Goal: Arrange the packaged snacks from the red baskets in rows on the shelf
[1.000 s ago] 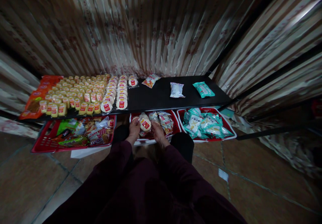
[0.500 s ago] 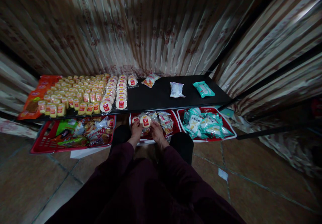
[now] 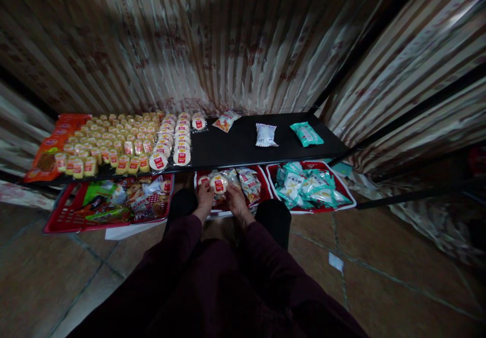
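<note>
Over the middle red basket, a round white cracker in clear wrap with a red label is between my two hands. My left hand is closed at the packet's left edge, and another such packet shows just beyond those fingers. From the other side my right hand pinches its right edge, fingertips bent inward. Beside my right hand, in the same basket, lie snack bags with red and white print. Above, on the black shelf, similar round crackers stand in columns with one more to their right.
Small yellow wrapped cakes and an orange bag fill the shelf's left. To the right lie a red-white bag, a pale bag and a teal bag. Baskets with mixed snacks and teal bags flank my knees.
The view has shifted very slightly. My hands keep to the same packet over the middle basket, and the right fingers sit a little closer to it.
</note>
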`<state>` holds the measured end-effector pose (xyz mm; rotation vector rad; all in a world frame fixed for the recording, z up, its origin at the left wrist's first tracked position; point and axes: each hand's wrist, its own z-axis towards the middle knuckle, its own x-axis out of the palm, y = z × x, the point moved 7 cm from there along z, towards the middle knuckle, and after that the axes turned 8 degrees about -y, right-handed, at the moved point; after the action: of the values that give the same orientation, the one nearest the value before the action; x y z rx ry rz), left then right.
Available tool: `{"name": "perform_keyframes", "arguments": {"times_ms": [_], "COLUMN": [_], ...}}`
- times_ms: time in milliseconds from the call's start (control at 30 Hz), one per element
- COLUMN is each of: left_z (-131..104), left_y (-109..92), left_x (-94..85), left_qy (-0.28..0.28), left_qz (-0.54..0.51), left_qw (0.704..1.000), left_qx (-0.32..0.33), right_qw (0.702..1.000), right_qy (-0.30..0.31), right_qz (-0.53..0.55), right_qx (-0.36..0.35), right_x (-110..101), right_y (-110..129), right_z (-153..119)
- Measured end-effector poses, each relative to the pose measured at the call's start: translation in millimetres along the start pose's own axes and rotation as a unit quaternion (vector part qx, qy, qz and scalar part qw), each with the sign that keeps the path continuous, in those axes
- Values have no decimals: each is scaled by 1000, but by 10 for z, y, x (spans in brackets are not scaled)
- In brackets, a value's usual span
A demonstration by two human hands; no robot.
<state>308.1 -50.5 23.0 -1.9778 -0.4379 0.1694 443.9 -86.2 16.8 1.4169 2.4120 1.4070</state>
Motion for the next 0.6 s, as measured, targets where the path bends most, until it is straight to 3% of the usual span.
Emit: {"name": "perform_keyframes", "arguments": {"times_ms": [600], "left_z": [-10], "left_y": [-5], "left_x": [-12], "left_qy": [-7], "left_qz": [29], "left_qw": [999], "left_qx": [36], "right_qw": [999], "right_qy": [24], "right_qz": [-13], "right_qx": [-32], "right_x": [49], "right_y": [33], "right_z": [-49]}}
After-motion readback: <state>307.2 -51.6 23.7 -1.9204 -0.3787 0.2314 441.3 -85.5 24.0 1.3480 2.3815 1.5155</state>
